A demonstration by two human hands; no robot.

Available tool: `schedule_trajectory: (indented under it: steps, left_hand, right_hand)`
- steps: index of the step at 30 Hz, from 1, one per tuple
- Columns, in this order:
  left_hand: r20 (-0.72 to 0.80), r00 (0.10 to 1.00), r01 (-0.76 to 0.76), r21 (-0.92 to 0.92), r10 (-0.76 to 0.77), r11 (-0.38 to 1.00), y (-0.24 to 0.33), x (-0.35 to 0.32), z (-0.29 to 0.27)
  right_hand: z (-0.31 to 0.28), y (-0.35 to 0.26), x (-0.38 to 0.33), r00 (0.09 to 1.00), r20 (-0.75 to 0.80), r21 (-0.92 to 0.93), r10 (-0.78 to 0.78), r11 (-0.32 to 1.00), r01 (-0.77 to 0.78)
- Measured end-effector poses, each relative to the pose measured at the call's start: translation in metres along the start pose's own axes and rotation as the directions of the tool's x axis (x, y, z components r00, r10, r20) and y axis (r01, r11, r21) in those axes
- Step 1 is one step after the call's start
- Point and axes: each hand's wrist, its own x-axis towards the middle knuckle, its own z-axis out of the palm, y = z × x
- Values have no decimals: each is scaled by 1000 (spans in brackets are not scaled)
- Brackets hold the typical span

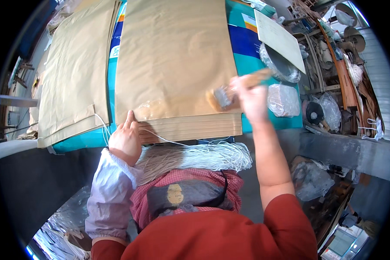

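Observation:
A brown kraft paper sheet (pixel 173 56) lies on top of a stack with fanned near edges (pixel 190 128). My left hand (pixel 125 141) rests at its near left corner, index finger stretched out onto the paper. White cord (pixel 103 123) shows on both sides of that hand; whether the fingers touch it is hidden. My right hand (pixel 252 102) is closed round the wooden handle of a wide brush (pixel 223 98), blurred by motion. Its bristles are over the sheet's near right part. A shiny wet patch (pixel 151 109) marks the paper beside my left fingertip.
Another brown paper stack (pixel 76 73) lies to the left on the teal cover (pixel 264 69). At the right are a plastic-wrapped bowl (pixel 278 65), a pale board (pixel 281 39) and a clear plastic-wrapped block (pixel 284 100). A white cord bundle (pixel 203 157) lies across my lap.

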Motion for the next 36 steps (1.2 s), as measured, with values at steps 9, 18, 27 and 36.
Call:
schedule_trajectory:
  steps: [9, 18, 27, 36]
  left_hand:
    - [29, 1000, 27, -773, -8, 633, 9, -42, -38]
    - [-291, 950, -270, -581, 113, 768, 43, -82, -135]
    - [-416, 906, -264, -417, 75, 869, -17, 3, -83]
    - [-262, 957, -22, -486, -122, 874, -39, 43, 3]
  right_hand:
    - [-181, 68, -25, 953, 83, -927, -292, 329, 181]
    - [-6, -10, -154, 664, 716, 195, -218, 975, 110]
    - [-75, -6, -34, 959, 250, -12, 134, 991, -136]
    - [-40, 85, -20, 961, 223, -297, 163, 951, -92]
